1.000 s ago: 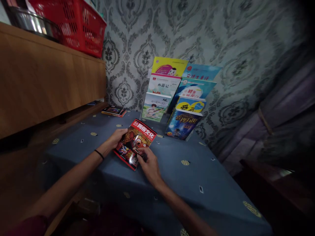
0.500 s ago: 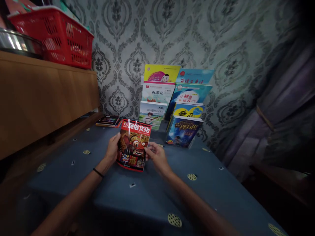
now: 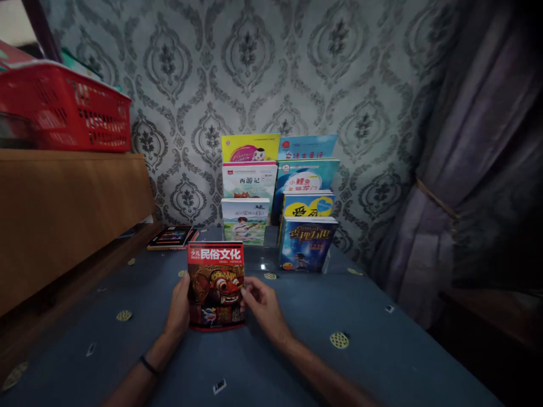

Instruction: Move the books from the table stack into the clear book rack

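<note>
While both hands pinch its side edges, left hand (image 3: 179, 308), right hand (image 3: 261, 302), red-covered magazine (image 3: 216, 285) stands upright; looks light, floppy, glossy-slick.

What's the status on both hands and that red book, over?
Left hand and right hand grip the red book by its side edges. Book upright, cover toward camera, over the blue tablecloth. Display rack of books behind, apart.

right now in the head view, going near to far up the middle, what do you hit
left hand and right hand gripping the red-covered book → blue book at the front of the display rack → yellow book at the top back → patterned wallpaper
</note>
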Demonstrator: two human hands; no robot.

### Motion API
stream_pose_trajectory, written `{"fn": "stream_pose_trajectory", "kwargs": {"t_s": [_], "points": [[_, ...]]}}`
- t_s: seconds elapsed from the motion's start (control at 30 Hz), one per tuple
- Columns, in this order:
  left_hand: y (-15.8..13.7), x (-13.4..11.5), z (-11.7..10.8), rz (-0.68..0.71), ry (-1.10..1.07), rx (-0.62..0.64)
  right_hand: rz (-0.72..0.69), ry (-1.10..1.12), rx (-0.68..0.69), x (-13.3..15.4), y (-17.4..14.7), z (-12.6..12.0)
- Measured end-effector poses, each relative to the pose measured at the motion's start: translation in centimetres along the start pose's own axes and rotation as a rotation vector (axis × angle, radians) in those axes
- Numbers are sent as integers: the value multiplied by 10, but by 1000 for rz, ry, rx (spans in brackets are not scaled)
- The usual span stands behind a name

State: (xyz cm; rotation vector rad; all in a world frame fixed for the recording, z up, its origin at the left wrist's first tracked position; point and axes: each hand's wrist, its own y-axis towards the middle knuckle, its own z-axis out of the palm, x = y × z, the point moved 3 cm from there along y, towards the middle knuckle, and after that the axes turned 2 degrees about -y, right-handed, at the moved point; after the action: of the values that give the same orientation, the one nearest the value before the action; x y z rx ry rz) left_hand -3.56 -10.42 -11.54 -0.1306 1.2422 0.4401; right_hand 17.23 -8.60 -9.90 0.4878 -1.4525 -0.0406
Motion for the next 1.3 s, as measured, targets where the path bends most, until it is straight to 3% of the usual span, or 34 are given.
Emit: {"fn": "stream_pose_trajectory", "kwargs": {"t_s": [0.13,0.33,0.43,0.77,1.07,1.3], "points": [[1,-10,-8,131,263,-120,-11,-20,0,3,-1,-3],[12,-34,-5,227,554,64,-16,-26,-6,6,4,-7],[19,-46,1,297,651,98,-70,-68,-23,11,10,-10],[47,-74,46,396,626,150,-344,-372,-115,52,42,-36],[93,-117,104,546,541,147,-532,-391,-182,102,101,-67],[111,-120,131,634,430,137,-567,-366,-208,106,124,-79]]}}
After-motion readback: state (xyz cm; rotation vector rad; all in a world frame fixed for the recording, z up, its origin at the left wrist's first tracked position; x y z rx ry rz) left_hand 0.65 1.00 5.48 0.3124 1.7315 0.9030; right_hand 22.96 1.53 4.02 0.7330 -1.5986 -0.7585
